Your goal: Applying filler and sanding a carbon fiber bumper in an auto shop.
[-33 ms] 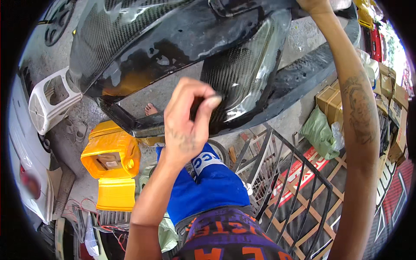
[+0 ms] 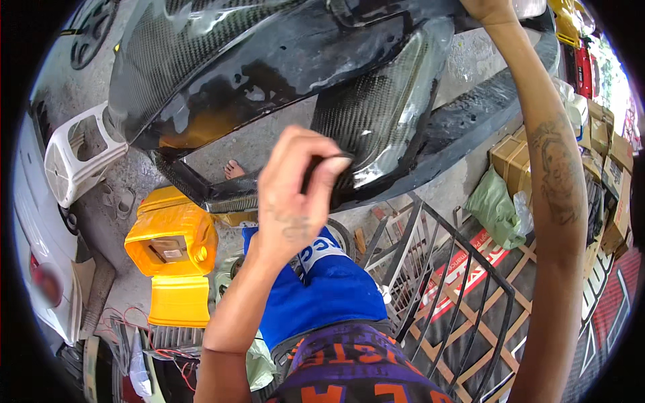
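Head: panel (image 2: 302,67) lengthwise toward upper right

On your left you have a white plastic stool (image 2: 62,164) on the grey floor (image 2: 144,169), with sandals (image 2: 125,203) just beside it. Nearer you, a yellow jug (image 2: 164,216) shows an opening cut in its side, and red wires (image 2: 168,352) trail near left. To your right you have a black metal frame (image 2: 472,248), with a green bag (image 2: 494,201) beside a cardboard box (image 2: 516,158) farther off.

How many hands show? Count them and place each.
2: the left hand before the black woven-pattern part; the right hand at the picture's top edge, partly cut off.
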A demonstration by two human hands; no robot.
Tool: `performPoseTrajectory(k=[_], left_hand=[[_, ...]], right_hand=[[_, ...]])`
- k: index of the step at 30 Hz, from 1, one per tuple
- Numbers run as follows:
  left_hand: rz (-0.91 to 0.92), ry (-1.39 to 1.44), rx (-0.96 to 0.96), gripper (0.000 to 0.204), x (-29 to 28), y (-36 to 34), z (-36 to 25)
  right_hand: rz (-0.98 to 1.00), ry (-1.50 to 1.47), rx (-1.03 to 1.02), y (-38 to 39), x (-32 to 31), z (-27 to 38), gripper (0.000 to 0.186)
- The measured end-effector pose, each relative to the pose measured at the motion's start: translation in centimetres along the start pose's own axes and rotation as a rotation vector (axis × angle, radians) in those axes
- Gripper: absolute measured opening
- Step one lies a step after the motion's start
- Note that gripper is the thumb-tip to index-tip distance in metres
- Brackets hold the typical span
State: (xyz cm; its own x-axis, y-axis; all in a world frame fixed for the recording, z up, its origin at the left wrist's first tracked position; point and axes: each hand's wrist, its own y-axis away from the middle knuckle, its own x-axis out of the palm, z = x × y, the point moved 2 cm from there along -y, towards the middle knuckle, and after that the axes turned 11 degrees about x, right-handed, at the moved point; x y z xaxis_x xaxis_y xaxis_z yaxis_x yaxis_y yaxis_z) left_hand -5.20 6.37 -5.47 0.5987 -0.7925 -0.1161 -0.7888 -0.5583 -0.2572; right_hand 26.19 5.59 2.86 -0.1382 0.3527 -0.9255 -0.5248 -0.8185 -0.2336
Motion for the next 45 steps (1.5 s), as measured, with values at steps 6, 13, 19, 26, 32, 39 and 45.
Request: performPoseTrajectory(k=[6,13,19,26,32,39,45], left_hand=[[0.114,0.051,0.043,0.011,1.3,-0.8,0.5],[0.139,0.045,0.156,0.014,1.2,-1.6,0.8],[0.157,0.045,0.174,0.017,1.3,-1.9,0.7],[0.165,0.040,0.193,0.015,1.1,-1.8,1.1],[0.093,0.101,0.167,0.018,1.8,-2.6,0.9],[0.147,0.099,0.120,0.012,1.5,-2.0,1.3],[0.216,0.092,0.225,0.015,0.9,-2.2,1.5]], right_hand=[[-0.049,-0.073,-0.088,-0.7,0.3,-0.9,0.037],[-0.094,-0.109,-0.165,-1.0,0.0,-1.2,0.036],[-0.101,-0.096,-0.202,-1.4,0.2,-1.8,0.036],[-0.033,-0.102,-0.130,-0.4,-0.3,0.2,0.037],[-0.016,-0.075,-0.072,-0.8,-0.3,0.0,0.037],[0.040,-0.086,0.008,-0.6,-0.2,-0.1,0.037],[0.028,-0.085,-0.022,-0.7,-0.4,-0.1,0.038]])
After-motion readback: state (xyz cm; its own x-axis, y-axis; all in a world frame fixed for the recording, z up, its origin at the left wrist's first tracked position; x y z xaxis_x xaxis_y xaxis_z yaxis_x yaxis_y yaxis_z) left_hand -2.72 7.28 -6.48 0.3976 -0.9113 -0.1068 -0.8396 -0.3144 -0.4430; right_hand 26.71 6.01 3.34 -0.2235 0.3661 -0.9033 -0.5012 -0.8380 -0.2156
